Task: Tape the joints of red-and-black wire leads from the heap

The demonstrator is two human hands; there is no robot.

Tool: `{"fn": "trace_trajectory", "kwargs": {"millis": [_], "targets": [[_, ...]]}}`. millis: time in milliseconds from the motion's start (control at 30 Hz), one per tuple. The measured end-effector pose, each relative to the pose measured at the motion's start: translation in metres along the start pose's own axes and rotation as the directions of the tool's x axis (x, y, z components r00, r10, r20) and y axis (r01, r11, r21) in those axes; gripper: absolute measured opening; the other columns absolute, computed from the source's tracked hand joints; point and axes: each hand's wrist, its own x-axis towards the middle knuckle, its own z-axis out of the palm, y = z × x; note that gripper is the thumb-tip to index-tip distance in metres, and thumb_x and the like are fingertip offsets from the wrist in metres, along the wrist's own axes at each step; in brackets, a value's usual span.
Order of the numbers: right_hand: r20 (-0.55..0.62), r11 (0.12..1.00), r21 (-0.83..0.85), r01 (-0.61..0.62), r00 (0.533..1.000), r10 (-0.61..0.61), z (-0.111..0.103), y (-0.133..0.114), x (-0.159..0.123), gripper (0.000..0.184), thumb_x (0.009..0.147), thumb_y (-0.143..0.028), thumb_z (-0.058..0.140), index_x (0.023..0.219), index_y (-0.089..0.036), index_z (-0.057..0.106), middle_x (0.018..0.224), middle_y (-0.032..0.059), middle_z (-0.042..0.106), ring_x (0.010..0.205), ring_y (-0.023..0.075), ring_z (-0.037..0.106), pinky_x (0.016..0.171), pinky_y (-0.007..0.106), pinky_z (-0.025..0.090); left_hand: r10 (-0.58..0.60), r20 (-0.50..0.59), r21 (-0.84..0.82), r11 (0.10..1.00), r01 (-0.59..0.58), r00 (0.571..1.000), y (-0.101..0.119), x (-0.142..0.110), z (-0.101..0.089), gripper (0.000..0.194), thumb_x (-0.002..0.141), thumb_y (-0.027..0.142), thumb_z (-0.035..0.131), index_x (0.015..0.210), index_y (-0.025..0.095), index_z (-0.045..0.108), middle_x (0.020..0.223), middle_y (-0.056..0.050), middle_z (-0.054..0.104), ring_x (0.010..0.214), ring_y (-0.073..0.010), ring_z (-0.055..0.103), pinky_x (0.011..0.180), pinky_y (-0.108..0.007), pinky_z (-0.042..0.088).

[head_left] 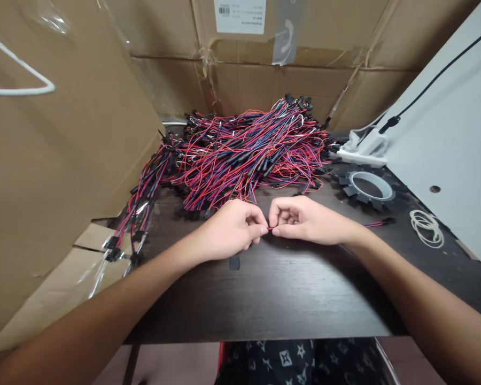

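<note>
Two hands pinch one thin red wire above a dark table

The left hand (pixel 232 227) and the right hand (pixel 304 219) are close together, fingertips almost touching, both closed on a short red wire (pixel 270 228) over the table (pixel 272 294). A big pile of red, blue and black wires (pixel 248 149) lies just behind, a small black piece (pixel 234 262) under the left hand

I see a dark wooden table (pixel 288 299). The big pile of red, blue and black wire harnesses (pixel 248 152) lies at its far side. To the right of the pile there is a white power strip (pixel 364 149), and just in front of this strip a black toothed ring (pixel 366 184). Further right of the pile, white rubber bands (pixel 427 227) lie. Near the pile's front, a small black piece (pixel 234 262) lies alone.
</note>
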Motion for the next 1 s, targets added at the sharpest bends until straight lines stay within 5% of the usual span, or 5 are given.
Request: {"fn": "trace_trajectory", "kwargs": {"millis": [600, 733, 900, 1000], "targets": [[-0.001, 1.000, -0.004, -0.026, 1.000, 0.026, 0.002, 0.003, 0.005, 0.013, 0.077, -0.023, 0.060, 0.081, -0.015, 0.051, 0.062, -0.0038, 0.051, 0.054, 0.0077, 0.043, 0.050, 0.019, 0.033, 0.004, -0.057, 0.069, 0.998, 0.000, 0.998, -0.006, 0.001, 0.002, 0.012, 0.079, 0.013, 0.054, 0.070, 0.011, 0.062, 0.055, 0.001, 0.059, 0.040, -0.0078, 0.050, 0.040, -0.019, 0.038], [-0.047, 0.978, -0.207, -0.023, 0.999, 0.013, 0.002, -0.005, 0.004, 0.004, 0.077, -0.016, 0.057, 0.080, -0.014, 0.055, 0.068, -0.0009, 0.056, 0.059, 0.0096, 0.047, 0.056, 0.021, 0.038, 0.016, -0.059, 0.080, 0.997, -0.011, 0.998, -0.007, 0.000, 0.002, 0.012, 0.079, 0.013, 0.054, 0.070, 0.012, 0.061, 0.054, 0.001, 0.059, 0.040, -0.0074, 0.050, 0.041, -0.018, 0.038], [-0.227, 0.785, -0.619, -0.034, 0.964, -0.137, 0.001, -0.026, -0.041, 0.011, 0.081, -0.012, 0.055, 0.091, -0.016, 0.058, 0.097, 0.0065, 0.061, 0.090, 0.0183, 0.055, 0.083, 0.032, 0.043, 0.058, -0.054, 0.110, 0.993, -0.052, 0.997, -0.009, 0.001, 0.001, 0.013, 0.079, 0.012, 0.053, 0.068, 0.012, 0.060, 0.055, 0.000, 0.060, 0.040, -0.0062, 0.049, 0.041, -0.017, 0.038], [-0.457, 0.770, -0.629, -0.107, 0.852, -0.255, 0.013, -0.027, -0.100, 0.010, 0.089, -0.018, 0.050, 0.097, -0.019, 0.056, 0.101, 0.0055, 0.061, 0.093, 0.0169, 0.058, 0.082, 0.028, 0.045, 0.060, -0.046, 0.123, 0.991, -0.054, 0.997, -0.009, 0.002, 0.000, 0.013, 0.079, 0.014, 0.054, 0.068, 0.011, 0.060, 0.055, -0.001, 0.061, 0.040, -0.0062, 0.049, 0.042, -0.017, 0.038]]}}
